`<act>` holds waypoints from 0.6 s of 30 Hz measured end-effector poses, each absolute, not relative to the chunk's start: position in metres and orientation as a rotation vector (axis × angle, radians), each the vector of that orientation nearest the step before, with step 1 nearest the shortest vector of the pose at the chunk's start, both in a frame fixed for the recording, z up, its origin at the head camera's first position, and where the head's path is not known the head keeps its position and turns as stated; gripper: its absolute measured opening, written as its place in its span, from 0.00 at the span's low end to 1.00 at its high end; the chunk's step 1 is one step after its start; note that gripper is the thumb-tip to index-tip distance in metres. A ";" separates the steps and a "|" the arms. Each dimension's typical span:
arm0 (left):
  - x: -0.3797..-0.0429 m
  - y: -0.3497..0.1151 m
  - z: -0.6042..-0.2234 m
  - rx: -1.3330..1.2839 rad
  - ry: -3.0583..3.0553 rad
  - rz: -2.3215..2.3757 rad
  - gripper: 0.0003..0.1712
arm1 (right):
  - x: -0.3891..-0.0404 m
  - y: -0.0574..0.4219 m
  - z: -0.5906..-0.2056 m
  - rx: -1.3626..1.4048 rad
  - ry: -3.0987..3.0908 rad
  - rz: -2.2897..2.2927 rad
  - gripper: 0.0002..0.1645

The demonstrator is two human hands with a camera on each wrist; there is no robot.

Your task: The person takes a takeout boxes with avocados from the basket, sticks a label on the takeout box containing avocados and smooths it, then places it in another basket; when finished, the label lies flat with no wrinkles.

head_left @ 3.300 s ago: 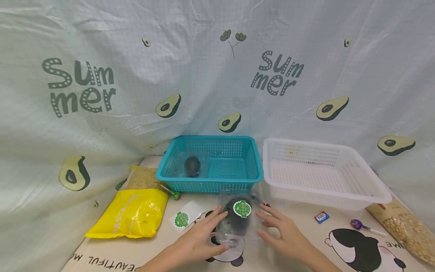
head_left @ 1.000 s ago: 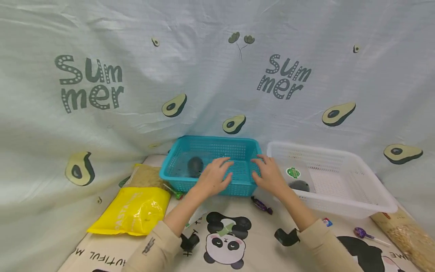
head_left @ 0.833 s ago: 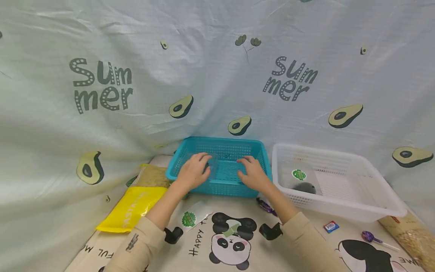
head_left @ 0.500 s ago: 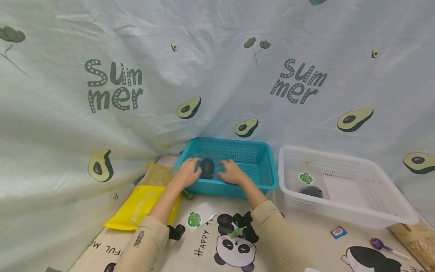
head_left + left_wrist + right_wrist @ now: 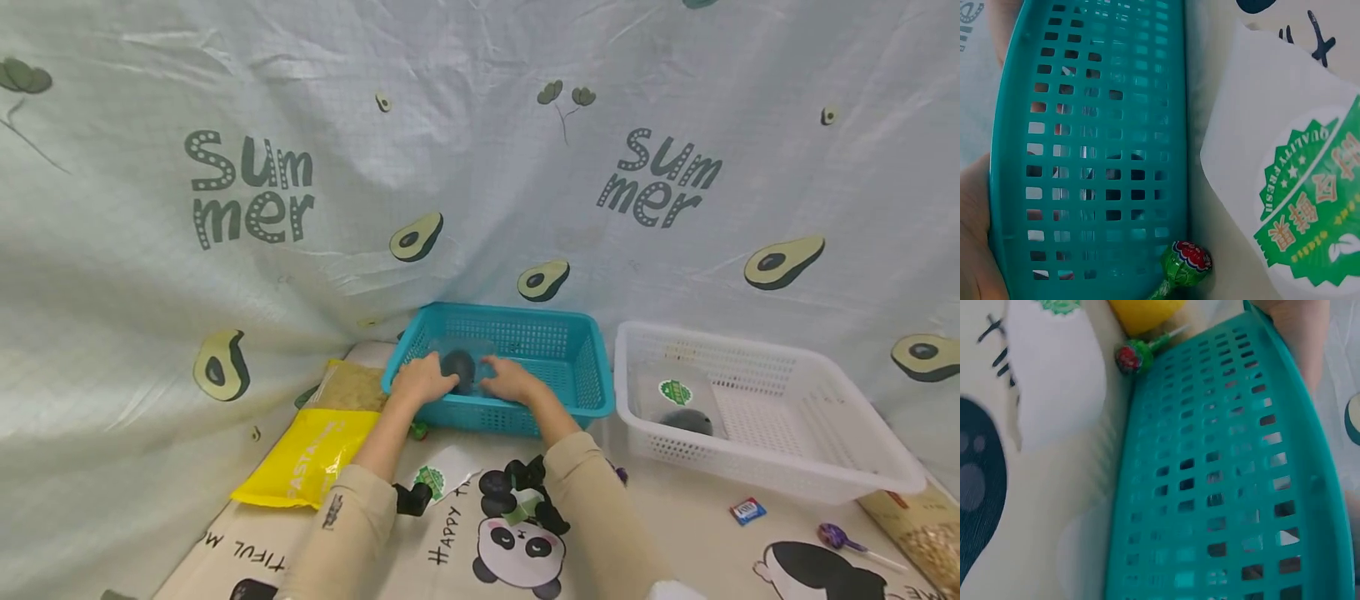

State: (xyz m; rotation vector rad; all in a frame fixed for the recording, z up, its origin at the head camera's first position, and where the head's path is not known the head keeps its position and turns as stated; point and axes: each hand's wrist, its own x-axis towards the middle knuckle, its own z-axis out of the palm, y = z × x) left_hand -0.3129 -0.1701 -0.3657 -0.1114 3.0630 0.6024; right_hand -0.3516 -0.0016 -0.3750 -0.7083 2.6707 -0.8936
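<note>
In the head view, a clear plastic box [image 5: 472,344] with a dark oval thing [image 5: 460,368] inside lies in the left part of the teal basket [image 5: 525,421]. My left hand [image 5: 422,380] reaches over the front rim and grips the box's left side, thumb toward the dark oval. On its right side, the fingers of my right hand [image 5: 513,382] are curled at the edge. Both wrist views show mostly the teal basket's perforated wall, which hides the fingertips. A similar clear box [image 5: 686,408] with a green round label sits in the white basket [image 5: 765,462].
Left of the teal basket lies a yellow pasta bag [image 5: 300,467]. A green lollipop [image 5: 1188,265] and a white sheet with a green sticker [image 5: 1310,206] lie before it. Toward the right are a small red-blue packet [image 5: 747,512], a purple lollipop [image 5: 832,537] and a grain bag [image 5: 926,533].
The labelled box, between both hands on the table earlier, is now in the white basket. Both hands have moved left into the teal basket and closed in on the box there.
</note>
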 end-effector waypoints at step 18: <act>-0.274 -0.149 -0.326 0.445 3.286 1.144 0.21 | -0.319 0.061 -0.319 -0.894 2.895 -1.076 0.27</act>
